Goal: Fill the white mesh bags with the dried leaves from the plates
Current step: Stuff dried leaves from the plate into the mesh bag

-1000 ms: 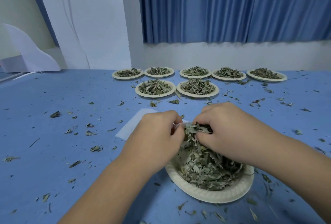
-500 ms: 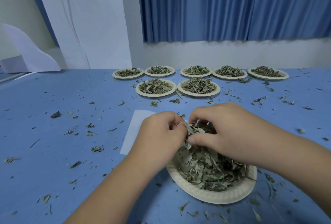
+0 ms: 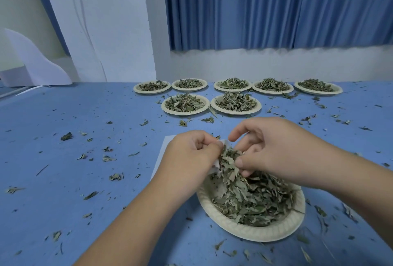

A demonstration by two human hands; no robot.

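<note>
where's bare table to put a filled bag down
Widest: the table left of the left hand, only loose scraps. Also right of the right hand, before the far plates. Crowded: near plate, mesh bag and dried leaves between the hands.

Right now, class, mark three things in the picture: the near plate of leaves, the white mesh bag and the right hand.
near plate (image 3: 251, 234), head view, on its front rim.
white mesh bag (image 3: 215, 167), head view, on its visible white edge.
right hand (image 3: 276, 148), head view, on the back of the hand.

The left hand (image 3: 191, 155) is clenched; the right hand (image 3: 274, 146), just beside, pinches (index finger lifted).
</note>
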